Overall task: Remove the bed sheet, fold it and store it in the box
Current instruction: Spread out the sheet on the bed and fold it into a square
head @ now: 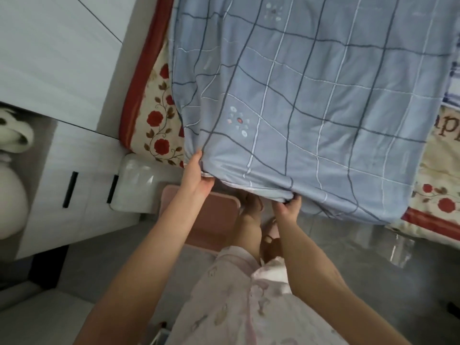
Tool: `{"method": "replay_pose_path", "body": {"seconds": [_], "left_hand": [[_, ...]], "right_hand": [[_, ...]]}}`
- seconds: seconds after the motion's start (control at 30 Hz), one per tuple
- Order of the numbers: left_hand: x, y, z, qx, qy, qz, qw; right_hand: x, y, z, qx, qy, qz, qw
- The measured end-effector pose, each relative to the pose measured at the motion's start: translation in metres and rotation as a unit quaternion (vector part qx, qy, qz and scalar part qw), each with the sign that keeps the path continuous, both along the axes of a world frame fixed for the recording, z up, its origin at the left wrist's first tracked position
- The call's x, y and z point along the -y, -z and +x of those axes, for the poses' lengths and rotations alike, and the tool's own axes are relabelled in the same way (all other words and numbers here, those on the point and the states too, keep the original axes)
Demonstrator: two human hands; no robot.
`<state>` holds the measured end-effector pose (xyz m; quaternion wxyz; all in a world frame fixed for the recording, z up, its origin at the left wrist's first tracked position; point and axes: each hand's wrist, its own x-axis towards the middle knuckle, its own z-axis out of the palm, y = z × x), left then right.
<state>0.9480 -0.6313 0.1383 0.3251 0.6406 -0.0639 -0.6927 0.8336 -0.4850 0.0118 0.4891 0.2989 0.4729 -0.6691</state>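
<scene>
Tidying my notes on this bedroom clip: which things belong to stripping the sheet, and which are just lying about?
Job: blue checked sheet; left hand and right hand, both gripping its edge; floral bed beneath it.
Lying about: plush toy; white drawers.

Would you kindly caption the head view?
The left hand and right hand hold the checked bed sheet by its edge.

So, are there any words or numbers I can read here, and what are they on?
"ap": brown letters on the cream flowered cover at the right edge. The word is cut off on both sides, so the rest cannot be read.
Nothing else: the bed sheet shows only lines and small flower motifs, no words or numbers.
</scene>
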Motion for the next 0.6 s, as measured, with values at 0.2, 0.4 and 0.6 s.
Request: {"method": "replay_pose_path", "body": {"seconds": [0.2, 0.4, 0.6], "left_hand": [[0.011, 0.02, 0.017, 0.057, -0.028, -0.009, 0.998], [-0.018, -0.005, -0.031, -0.002, 0.113, 0.028, 0.993], [0.025, -0.063, -0.04, -0.023, 0.115, -0.107, 0.987]], "right_hand": [[-0.078, -0.005, -0.052, 0.066, 0.103, 0.009, 0.992], [-0.094, -0.093, -0.127, 0.029, 0.127, 0.09, 0.987], [-0.071, -0.2, -0.182, -0.175, 0.134, 0.027, 0.975]]}}
